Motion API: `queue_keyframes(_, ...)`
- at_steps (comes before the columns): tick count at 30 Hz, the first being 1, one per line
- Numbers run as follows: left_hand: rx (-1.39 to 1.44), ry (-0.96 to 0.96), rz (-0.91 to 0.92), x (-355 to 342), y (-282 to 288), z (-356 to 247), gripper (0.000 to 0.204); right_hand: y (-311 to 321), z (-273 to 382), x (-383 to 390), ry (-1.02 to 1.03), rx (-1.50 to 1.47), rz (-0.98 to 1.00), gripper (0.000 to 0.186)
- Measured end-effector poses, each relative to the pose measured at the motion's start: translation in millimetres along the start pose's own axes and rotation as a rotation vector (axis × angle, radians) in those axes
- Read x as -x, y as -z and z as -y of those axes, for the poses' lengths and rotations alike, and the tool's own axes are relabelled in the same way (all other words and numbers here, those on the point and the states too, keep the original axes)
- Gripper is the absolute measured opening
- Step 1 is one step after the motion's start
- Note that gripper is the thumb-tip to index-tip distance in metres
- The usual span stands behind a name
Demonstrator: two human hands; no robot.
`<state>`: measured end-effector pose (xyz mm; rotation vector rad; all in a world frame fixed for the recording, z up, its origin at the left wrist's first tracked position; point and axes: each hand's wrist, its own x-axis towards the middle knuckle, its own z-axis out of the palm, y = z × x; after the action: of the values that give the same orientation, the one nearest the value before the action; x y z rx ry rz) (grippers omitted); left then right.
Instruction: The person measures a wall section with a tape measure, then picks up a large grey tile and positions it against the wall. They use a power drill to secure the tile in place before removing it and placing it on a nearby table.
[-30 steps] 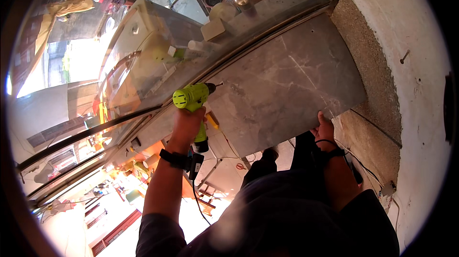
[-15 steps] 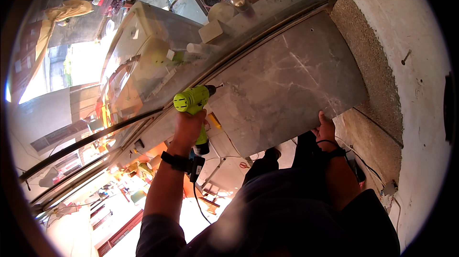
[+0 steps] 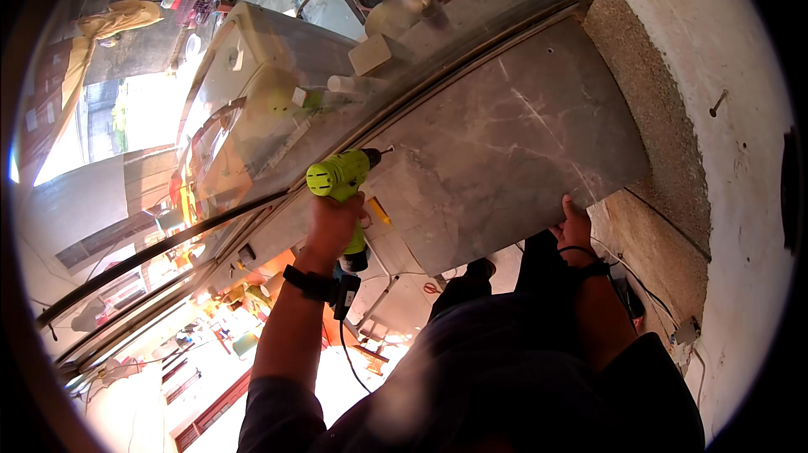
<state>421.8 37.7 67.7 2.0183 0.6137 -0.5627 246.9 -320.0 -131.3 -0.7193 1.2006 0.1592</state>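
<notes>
My left hand [image 3: 334, 226] is wrapped around the grip of a lime-green cordless drill [image 3: 338, 174]. The drill's bit reaches the far left part of a grey marbled panel [image 3: 505, 141], close to a pale spot; I cannot tell whether the tip is in the surface. At the panel's near edge, my right hand [image 3: 575, 224] has its thumb upright by the rim and its other fingers folded, partly hidden, gripping that edge. A small hole shows near the panel's far right corner.
A window frame [image 3: 396, 112] with glass runs along the panel's far side. To the right stands a rough white wall [image 3: 686, 49] with a protruding nail [image 3: 718, 103]. A yellow-handled tool [image 3: 380, 210] lies beyond the drill; red-handled scissors [image 3: 432, 288] and cables are lower down.
</notes>
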Motion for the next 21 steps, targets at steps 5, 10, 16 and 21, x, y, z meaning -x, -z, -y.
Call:
queue_keyframes(5, -0.004, -0.072, -0.045, 8.2, -9.4, -2.5, 0.023, -1.2, 0.7, 0.3, -0.008, 0.002, -0.012, 0.049)
queue_keyframes(10, -0.031, -0.036, -0.063, 13.1, -3.5, -0.7, 0.026, -2.2, -1.1, -0.6, 0.034, -0.019, 0.016, 0.047)
queue_keyframes(16, 0.0, -0.104, -0.099, 42.5, 13.4, -32.7, 0.026, 0.0, -4.3, -7.2, 0.022, -0.016, -0.006, 0.048)
queue_keyframes(21, 0.081, -0.147, 0.011, 60.3, -1.7, -71.3, 0.027, -2.5, -4.5, -5.8, 0.021, 0.021, -0.055, 0.05)
